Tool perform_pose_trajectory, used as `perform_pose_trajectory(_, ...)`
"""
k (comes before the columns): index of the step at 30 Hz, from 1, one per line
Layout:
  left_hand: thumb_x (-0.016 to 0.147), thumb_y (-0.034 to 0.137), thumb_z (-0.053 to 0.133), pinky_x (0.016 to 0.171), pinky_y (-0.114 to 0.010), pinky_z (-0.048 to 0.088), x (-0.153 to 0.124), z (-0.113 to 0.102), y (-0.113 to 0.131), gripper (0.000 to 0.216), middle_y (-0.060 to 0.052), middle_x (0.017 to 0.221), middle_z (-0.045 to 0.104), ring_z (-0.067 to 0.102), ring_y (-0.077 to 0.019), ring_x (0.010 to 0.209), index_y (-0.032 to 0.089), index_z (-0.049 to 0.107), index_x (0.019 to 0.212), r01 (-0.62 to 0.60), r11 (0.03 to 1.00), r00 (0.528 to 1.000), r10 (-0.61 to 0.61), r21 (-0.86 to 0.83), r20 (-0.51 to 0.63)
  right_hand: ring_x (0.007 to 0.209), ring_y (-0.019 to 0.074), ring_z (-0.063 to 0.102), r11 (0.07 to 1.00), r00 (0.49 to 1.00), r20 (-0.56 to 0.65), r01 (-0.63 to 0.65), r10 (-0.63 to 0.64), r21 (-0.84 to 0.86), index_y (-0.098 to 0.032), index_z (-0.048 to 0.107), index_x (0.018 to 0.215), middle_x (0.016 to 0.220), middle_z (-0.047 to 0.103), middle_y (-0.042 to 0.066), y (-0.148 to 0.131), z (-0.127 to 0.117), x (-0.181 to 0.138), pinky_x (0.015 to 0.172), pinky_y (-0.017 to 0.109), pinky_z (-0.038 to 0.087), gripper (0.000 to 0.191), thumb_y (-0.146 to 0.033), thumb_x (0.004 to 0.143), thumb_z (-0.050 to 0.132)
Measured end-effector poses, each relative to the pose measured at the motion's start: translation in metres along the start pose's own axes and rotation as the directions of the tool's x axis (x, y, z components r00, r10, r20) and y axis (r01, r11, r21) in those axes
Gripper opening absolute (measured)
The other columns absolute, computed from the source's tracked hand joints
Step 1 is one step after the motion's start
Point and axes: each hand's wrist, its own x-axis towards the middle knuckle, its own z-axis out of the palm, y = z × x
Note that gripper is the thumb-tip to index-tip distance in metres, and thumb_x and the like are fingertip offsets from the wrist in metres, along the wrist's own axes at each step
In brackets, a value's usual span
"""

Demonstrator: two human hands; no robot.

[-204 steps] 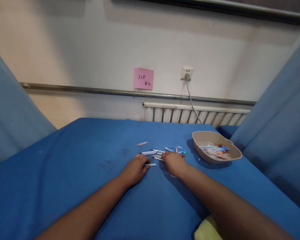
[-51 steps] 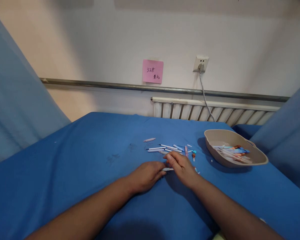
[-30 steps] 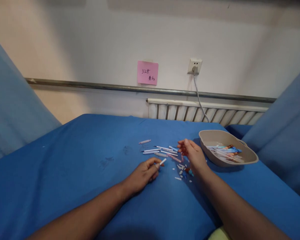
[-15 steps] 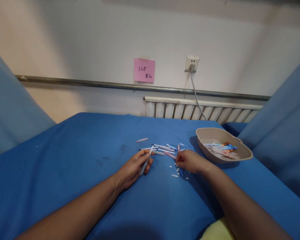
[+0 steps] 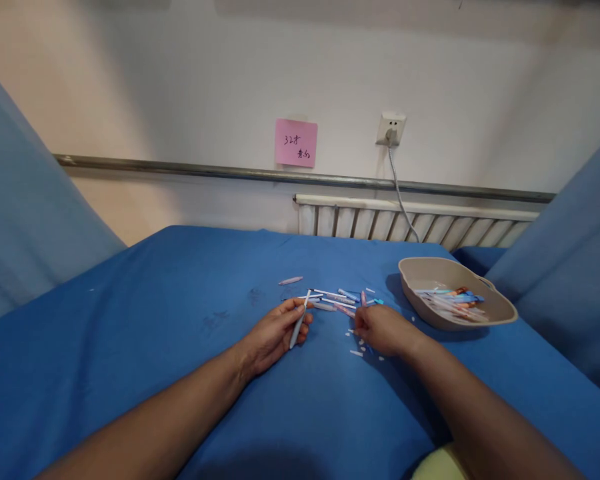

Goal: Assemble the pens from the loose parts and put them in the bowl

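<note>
My left hand (image 5: 273,339) is closed around a grey pen barrel (image 5: 297,330), which slants upward with a thin white refill (image 5: 307,297) showing at its top end. Over the small parts to the right, the fingers of my right hand (image 5: 386,329) are pinched together; what they hold, if anything, is hidden. Beyond both hands lie loose pen parts, among them a blue barrel (image 5: 349,294), a pink barrel (image 5: 363,299) and several thin white refills (image 5: 339,303). Small white pieces (image 5: 357,353) are scattered beside my right hand. A lone pink barrel (image 5: 291,281) rests farther back.
A beige basin (image 5: 411,293) with several pens (image 5: 455,303) in it stands at the right. Blue cloth (image 5: 180,300) covers the surface. Behind it are a radiator (image 5: 360,220), a metal rail (image 5: 220,172) and a plugged-in cable (image 5: 400,190). Blue curtains (image 5: 25,180) hang at both sides.
The whole view has shifted slightly. My right hand has moved a little among the small parts, uncovering a light-blue piece behind it. My left hand keeps its hold on the pen barrel.
</note>
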Motion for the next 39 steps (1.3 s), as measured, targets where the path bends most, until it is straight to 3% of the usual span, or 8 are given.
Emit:
perform_pose_trajectory(5,0.087,0.018,0.058,0.052,-0.018,0.048,0.002,-0.002,0.001,0.01,-0.001,0.074,0.06,0.057,-0.0084,0.055,0.018,0.055,0.097,-0.003,0.998,0.999,0.0,-0.063,-0.054,0.073,0.0153,0.06,0.999,0.994,-0.105,-0.027,0.029,0.022,-0.02,0.063,0.087,0.082,0.068,0.004,-0.003,0.001,0.004,0.059,0.024,0.032,0.012,-0.026,0.086,0.052)
perform_pose_trajectory(10,0.089,0.016,0.055,0.05,-0.018,0.048,0.004,-0.004,0.002,0.009,-0.001,0.072,0.059,0.057,-0.0088,0.055,0.017,0.056,0.098,-0.039,0.993,0.996,0.029,-0.115,-0.088,0.084,0.0152,0.059,0.994,0.953,-0.302,0.062,-0.034,0.085,-0.019,0.062,0.095,0.094,0.066,0.005,-0.001,0.009,0.01,0.072,0.023,0.037,0.017,-0.028,0.09,0.048)
perform_pose_trajectory(18,0.088,0.016,0.055,0.05,-0.018,0.048,0.005,-0.004,0.001,0.009,-0.001,0.071,0.059,0.056,-0.0082,0.055,0.017,0.057,0.097,-0.056,0.993,0.993,0.045,-0.102,-0.106,0.088,0.0175,0.06,1.0,0.974,-0.224,0.017,-0.013,0.016,-0.02,0.063,0.097,0.096,0.067,0.006,0.002,0.013,0.012,0.073,0.024,0.039,0.019,-0.03,0.089,0.049)
perform_pose_trajectory(30,0.083,0.028,0.061,0.047,-0.017,0.04,0.003,0.003,-0.005,0.018,0.001,0.069,0.058,0.052,-0.0079,0.051,0.017,0.057,0.097,-0.128,0.981,0.988,0.139,0.148,-0.069,0.099,0.0225,0.056,0.989,0.979,-0.203,-0.005,-0.025,-0.148,-0.017,0.063,0.096,0.1,0.065,0.01,-0.007,0.015,0.009,0.085,0.028,0.038,0.02,-0.026,0.089,0.047)
perform_pose_trajectory(34,0.084,0.032,0.057,0.046,-0.018,0.038,0.001,0.002,-0.004,0.019,0.001,0.069,0.058,0.049,-0.0089,0.049,0.017,0.06,0.093,-0.224,0.864,0.967,0.254,0.451,-0.005,0.097,0.0245,0.058,0.991,0.976,-0.218,-0.015,-0.014,-0.13,-0.014,0.062,0.094,0.099,0.065,0.014,-0.007,0.015,0.009,0.083,0.031,0.039,0.022,-0.026,0.091,0.044)
perform_pose_trajectory(37,0.085,0.03,0.055,0.052,-0.02,0.04,-0.003,0.001,0.001,0.017,0.001,0.069,0.06,0.051,-0.0109,0.052,0.018,0.064,0.093,-0.291,0.684,0.938,0.343,0.669,0.057,0.09,0.0226,0.061,0.998,0.971,-0.239,-0.017,0.002,-0.063,-0.015,0.059,0.097,0.096,0.067,0.013,-0.006,0.013,0.01,0.079,0.031,0.04,0.018,-0.023,0.09,0.044)
perform_pose_trajectory(39,0.085,0.027,0.054,0.059,-0.021,0.042,-0.006,0.0,0.005,0.016,0.0,0.071,0.062,0.054,-0.0136,0.06,0.02,0.067,0.092,-0.338,0.562,0.911,0.395,0.755,0.114,0.086,0.0195,0.061,0.995,0.956,-0.292,0.036,-0.008,0.09,-0.017,0.056,0.1,0.093,0.067,0.008,-0.005,0.011,0.01,0.075,0.028,0.042,0.016,-0.023,0.09,0.044)
